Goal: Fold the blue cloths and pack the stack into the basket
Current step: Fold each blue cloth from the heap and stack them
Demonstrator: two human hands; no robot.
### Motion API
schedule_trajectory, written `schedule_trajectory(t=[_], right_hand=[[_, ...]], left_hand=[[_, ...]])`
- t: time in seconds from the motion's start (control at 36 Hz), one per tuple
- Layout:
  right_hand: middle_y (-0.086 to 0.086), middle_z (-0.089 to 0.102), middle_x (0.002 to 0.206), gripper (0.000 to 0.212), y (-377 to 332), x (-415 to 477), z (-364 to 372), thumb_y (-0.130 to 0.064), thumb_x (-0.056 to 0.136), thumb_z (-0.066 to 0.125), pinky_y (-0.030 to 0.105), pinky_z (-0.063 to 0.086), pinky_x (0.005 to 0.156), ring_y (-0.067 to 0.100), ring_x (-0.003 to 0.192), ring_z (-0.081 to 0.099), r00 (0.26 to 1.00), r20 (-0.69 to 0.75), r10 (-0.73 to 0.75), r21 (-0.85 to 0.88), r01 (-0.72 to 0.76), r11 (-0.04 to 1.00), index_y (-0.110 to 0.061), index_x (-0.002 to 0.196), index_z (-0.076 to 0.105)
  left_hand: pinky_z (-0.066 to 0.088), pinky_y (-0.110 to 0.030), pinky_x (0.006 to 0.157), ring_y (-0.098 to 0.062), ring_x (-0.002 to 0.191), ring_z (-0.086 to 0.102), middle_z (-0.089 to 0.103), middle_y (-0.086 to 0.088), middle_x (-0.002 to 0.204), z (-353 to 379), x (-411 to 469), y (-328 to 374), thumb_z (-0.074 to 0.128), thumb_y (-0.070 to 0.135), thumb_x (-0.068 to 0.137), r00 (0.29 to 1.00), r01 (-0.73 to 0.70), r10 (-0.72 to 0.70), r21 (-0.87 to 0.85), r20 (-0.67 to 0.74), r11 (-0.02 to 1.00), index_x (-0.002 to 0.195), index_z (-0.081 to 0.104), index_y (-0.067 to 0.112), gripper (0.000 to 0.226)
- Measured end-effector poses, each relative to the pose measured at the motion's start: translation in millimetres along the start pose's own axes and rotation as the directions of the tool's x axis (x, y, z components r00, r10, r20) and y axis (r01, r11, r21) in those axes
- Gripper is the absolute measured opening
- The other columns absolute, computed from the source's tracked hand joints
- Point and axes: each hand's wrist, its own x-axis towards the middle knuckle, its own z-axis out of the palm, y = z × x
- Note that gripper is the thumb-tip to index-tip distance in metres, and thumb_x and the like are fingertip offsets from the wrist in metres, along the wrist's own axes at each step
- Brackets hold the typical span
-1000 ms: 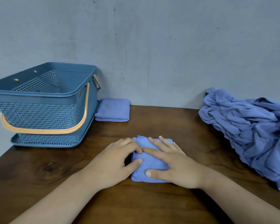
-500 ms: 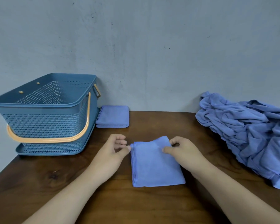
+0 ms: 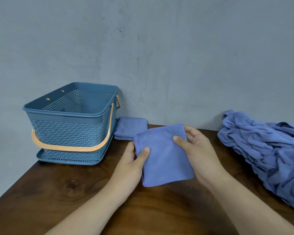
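**Desk:** As two bare hands hold a cloth over the wooden table (image 3: 58, 192), what stands at far left?

**Photographer:** A blue plastic basket (image 3: 71, 131) with lattice sides stands upright on its tray base against the grey wall (image 3: 159, 48). Its orange handle (image 3: 71, 148) is swung down across the front.

**Desk:** And just right of it?

**Photographer:** A small stack of folded cloths (image 3: 131, 128) lies flat on the table, just beside the basket's base and close to the wall.

**Desk:** Then the hands?

**Photographer:** The left hand (image 3: 131, 160) pinches the folded blue cloth (image 3: 163, 156) at its left edge, thumb on top and fingers tucked underneath. The cloth is a neat square, tilted, with its far edge raised and overlapping the stack in the view. The right hand (image 3: 199, 153) grips the opposite side, thumb pressed on the top face and fingers curled round the far right corner.

**Desk:** Far right?

**Photographer:** A heap of unfolded blue cloths (image 3: 265, 146) lies crumpled against the wall and runs past the frame's edge, well apart from the basket.
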Motion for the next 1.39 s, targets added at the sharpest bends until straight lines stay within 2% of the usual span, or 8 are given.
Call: schedule_trajectory(t=[0.19, 0.31, 0.53, 0.69, 0.81, 0.94, 1.22, 1.39], right_hand=[[0.001, 0.078, 0.118, 0.024, 5, 22, 32, -0.007, 0.101, 0.068, 0.052, 0.055, 0.106, 0.022, 0.112, 0.074, 0.997, 0.025, -0.066, -0.014, 0.067, 0.998, -0.014, 0.124, 0.066], [0.005, 0.076, 0.121, 0.025, -1, 46, 48, -0.006, 0.102, 0.066, 0.047, 0.056, 0.105, 0.026, 0.116, 0.072, 0.989, 0.062, -0.133, 0.043, 0.13, 0.991, -0.011, 0.127, 0.064], [0.006, 0.076, 0.124, 0.026, 4, 154, 93, -0.012, 0.101, 0.069, 0.042, 0.059, 0.099, 0.026, 0.116, 0.072, 0.995, -0.018, -0.098, 0.253, 0.099, 0.962, -0.014, 0.126, 0.064], [0.017, 0.074, 0.121, 0.017, 84, 227, 115, -0.013, 0.095, 0.071, 0.053, 0.057, 0.102, 0.036, 0.114, 0.071, 0.969, 0.083, 0.232, -0.027, -0.231, 0.973, -0.009, 0.112, 0.07], [0.006, 0.052, 0.146, 0.065, 100, 232, 120, -0.018, 0.093, 0.074, 0.04, 0.045, 0.113, 0.03, 0.137, 0.051, 0.954, 0.011, 0.301, -0.229, -0.29, 0.929, -0.012, 0.152, 0.049], [0.011, 0.044, 0.158, 0.064, 91, 237, 123, -0.01, 0.101, 0.066, 0.035, 0.042, 0.106, 0.029, 0.141, 0.045, 0.961, 0.005, 0.278, -0.216, -0.27, 0.938, -0.014, 0.159, 0.041], [0.019, 0.055, 0.145, 0.047, 96, 231, 118, -0.011, 0.102, 0.058, 0.034, 0.046, 0.097, 0.035, 0.13, 0.055, 0.983, 0.011, 0.184, -0.593, -0.142, 0.793, -0.003, 0.147, 0.048], [0.002, 0.047, 0.155, 0.051, 96, 225, 125, -0.033, 0.103, 0.053, 0.046, 0.04, 0.114, 0.029, 0.141, 0.04, 0.942, 0.273, -0.193, -0.806, 0.334, 0.489, -0.028, 0.154, 0.048]], left_hand=[[0.045, -0.015, 0.079, 0.0, 0.1, 0.065, 0.068, 0.02, 0.104, -14, 5, 0, 0.051, 0.03, 0.11, 0.941, -0.204, 0.271, 0.303, -0.2, 0.931, 0.114, 0.058, 0.028, 0.008], [0.043, -0.009, 0.092, 0.006, 0.117, 0.061, 0.066, 0.026, 0.121, -18, 7, 8, 0.051, 0.026, 0.111, 0.896, -0.274, 0.363, 0.323, -0.257, 0.906, 0.129, 0.056, 0.031, 0.019], [0.034, 0.004, 0.096, 0.001, 0.134, 0.051, 0.046, 0.024, 0.151, -23, 23, -13, 0.054, 0.027, 0.108, 0.928, -0.065, 0.163, 0.286, -0.335, 0.956, 0.162, 0.025, 0.038, 0.063], [0.031, 0.008, 0.085, 0.008, 0.132, 0.048, 0.038, 0.019, 0.157, -24, 29, -28, 0.052, 0.035, 0.108, 0.955, 0.091, 0.015, 0.34, -0.298, 0.936, 0.163, 0.02, 0.041, 0.064], [0.03, 0.007, 0.085, 0.026, 0.121, 0.042, 0.039, 0.025, 0.153, -27, 31, -32, 0.051, 0.039, 0.108, 0.958, 0.105, 0.003, 0.363, -0.285, 0.926, 0.163, 0.018, 0.043, 0.065], [0.033, 0.001, 0.09, 0.022, 0.124, 0.044, 0.04, 0.028, 0.152, -26, 30, -34, 0.052, 0.041, 0.106, 0.961, 0.107, 0.007, 0.398, -0.275, 0.911, 0.163, 0.018, 0.045, 0.067], [0.032, 0.002, 0.09, 0.023, 0.125, 0.042, 0.04, 0.03, 0.15, -25, 28, -31, 0.052, 0.041, 0.107, 0.966, 0.122, -0.01, 0.425, -0.258, 0.897, 0.164, 0.016, 0.045, 0.067], [0.032, 0.0, 0.093, 0.018, 0.13, 0.042, 0.04, 0.027, 0.151, -25, 28, -32, 0.052, 0.041, 0.107, 0.971, 0.126, -0.015, 0.454, -0.24, 0.882, 0.162, 0.019, 0.044, 0.064]])
